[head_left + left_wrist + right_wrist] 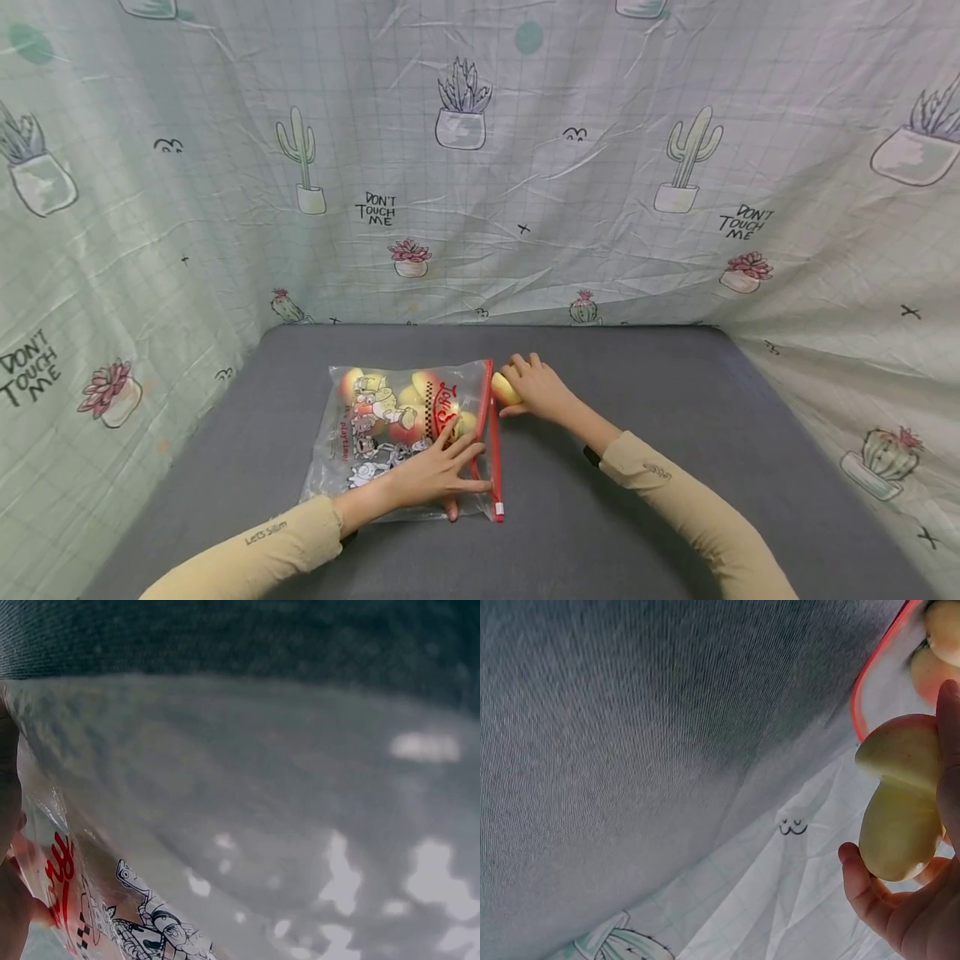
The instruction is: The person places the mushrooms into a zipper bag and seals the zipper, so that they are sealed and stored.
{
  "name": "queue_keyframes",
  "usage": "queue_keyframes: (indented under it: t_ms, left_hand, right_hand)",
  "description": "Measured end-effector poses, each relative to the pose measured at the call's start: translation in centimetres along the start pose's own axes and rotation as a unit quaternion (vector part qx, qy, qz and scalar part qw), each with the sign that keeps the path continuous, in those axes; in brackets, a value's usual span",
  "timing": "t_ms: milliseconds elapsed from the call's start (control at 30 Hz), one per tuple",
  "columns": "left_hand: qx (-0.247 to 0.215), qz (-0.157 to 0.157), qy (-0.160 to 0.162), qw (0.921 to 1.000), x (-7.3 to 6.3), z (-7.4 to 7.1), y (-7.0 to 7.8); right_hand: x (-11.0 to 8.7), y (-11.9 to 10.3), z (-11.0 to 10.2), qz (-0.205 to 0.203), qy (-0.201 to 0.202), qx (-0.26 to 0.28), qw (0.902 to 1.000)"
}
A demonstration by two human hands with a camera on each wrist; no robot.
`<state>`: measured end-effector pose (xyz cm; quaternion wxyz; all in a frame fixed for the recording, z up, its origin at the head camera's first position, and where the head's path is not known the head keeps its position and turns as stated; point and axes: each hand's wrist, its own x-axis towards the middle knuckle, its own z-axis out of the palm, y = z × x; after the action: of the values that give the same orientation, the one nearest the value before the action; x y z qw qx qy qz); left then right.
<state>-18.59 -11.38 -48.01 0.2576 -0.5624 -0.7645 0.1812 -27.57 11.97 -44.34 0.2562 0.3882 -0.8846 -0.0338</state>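
Note:
A clear slider bag (322, 467) with cartoon prints and a red zip edge lies flat, its mouth towards the right. Several yellow-and-red fruits (408, 396) are inside. My left hand (435, 475) rests on the bag's lower right part, fingers spread. In the left wrist view, the plastic film (262, 795) fills most of the frame and only part of the left hand (15, 892) shows. Just outside the bag mouth, my right hand (536, 389) grips a pale yellow fruit (900, 825) with a faint red blush. It looks two-lobed; whether that is one piece or two, I cannot tell.
A grey cloth-covered table (637, 375) lies under everything. Behind it and at both sides hangs a pale curtain (510, 183) printed with potted cacti. The zip's white slider (499, 508) sits at the near end of the red edge.

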Motion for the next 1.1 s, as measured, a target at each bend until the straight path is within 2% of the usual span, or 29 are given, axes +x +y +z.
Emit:
queue_keyframes:
  t_ms: [133,367,600,733,833,1100]
  left_hand:
    - [-0.004,0.0,0.002,1.0,0.0,0.1,0.0]
    - [-0.007,-0.003,0.002,1.0,0.0,-0.1,0.1]
    - [0.023,-0.004,-0.008,0.9997,0.1,-0.4,0.1]
    - [0.034,-0.005,0.004,0.9994,0.3,-0.4,0.1]
    - [0.025,-0.008,0.018,0.9995,0.3,-0.3,0.1]
    - [0.009,-0.008,0.03,0.9995,0.2,-0.2,0.2]
  right_hand:
    - [-0.3,-0.6,0.0,0.002,0.003,0.011,0.9999]
    - [-0.9,-1.4,0.2,0.017,-0.029,0.048,0.9982]
    - [-1.5,-1.9,0.5,0.023,-0.048,0.068,0.9963]
    - [-1.6,-2.2,0.9,0.016,-0.053,0.067,0.9963]
    - [-1.6,-2.4,1.0,0.014,-0.058,0.065,0.9961]
    - [-1.4,-3.0,1.1,0.035,-0.074,0.081,0.9933]
